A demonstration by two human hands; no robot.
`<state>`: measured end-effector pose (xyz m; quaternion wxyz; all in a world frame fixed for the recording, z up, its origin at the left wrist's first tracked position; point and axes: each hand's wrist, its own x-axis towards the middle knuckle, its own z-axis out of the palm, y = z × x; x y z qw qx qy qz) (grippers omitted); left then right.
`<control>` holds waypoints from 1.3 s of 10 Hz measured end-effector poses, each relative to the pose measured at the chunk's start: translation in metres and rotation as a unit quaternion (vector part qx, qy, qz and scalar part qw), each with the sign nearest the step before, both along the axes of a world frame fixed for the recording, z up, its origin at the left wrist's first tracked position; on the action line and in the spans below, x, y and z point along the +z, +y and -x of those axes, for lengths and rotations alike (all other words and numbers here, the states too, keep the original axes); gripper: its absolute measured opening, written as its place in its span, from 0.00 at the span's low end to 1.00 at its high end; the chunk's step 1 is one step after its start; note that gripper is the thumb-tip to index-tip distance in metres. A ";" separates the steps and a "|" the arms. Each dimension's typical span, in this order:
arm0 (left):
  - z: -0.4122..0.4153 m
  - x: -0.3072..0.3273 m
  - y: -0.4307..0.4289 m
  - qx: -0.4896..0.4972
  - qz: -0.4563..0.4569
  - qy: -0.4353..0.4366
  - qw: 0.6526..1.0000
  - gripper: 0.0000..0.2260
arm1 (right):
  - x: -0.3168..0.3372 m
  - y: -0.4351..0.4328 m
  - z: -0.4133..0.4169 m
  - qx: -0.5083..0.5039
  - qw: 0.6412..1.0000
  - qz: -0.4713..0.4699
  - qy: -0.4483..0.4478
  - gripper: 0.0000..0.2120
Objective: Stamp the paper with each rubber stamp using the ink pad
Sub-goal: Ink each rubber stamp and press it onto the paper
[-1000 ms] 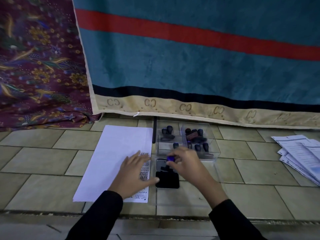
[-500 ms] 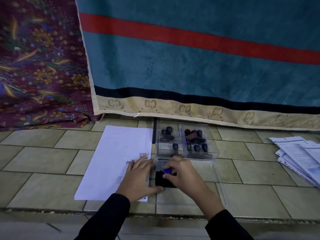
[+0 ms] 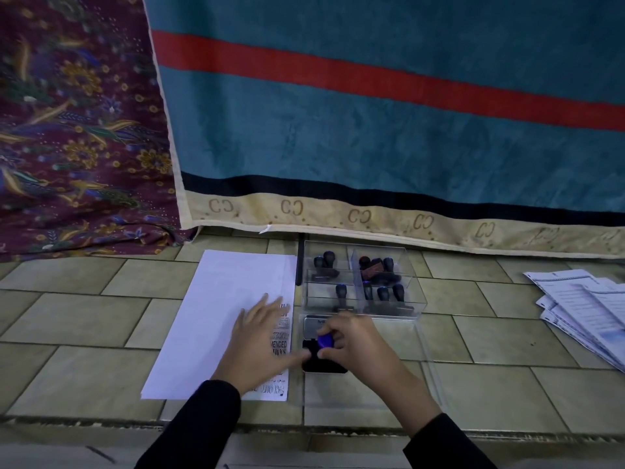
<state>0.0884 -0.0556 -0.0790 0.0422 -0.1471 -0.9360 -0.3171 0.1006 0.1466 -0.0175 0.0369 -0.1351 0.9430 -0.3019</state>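
While the left hand (image 3: pixel 258 343) lies flat and open on the paper (image 3: pixel 220 316), the right hand (image 3: pixel 351 343) holds a blue-topped stamp (image 3: pixel 325 340) on the ink pad (image 3: pixel 321 362).

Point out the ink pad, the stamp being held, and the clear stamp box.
ink pad (image 3: pixel 333 367), head view, dark inked surface.
blue-topped stamp (image 3: pixel 325 340), head view, blue knob.
clear stamp box (image 3: pixel 417 308), head view, front right corner.

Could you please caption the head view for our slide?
Right hand presses a blue-handled stamp onto the ink pad; left hand steadies paper.
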 end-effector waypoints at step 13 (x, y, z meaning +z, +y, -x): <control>0.026 -0.028 -0.080 0.220 0.095 -0.004 0.971 0.21 | -0.012 -0.109 0.083 0.126 0.991 -0.024 0.049 0.11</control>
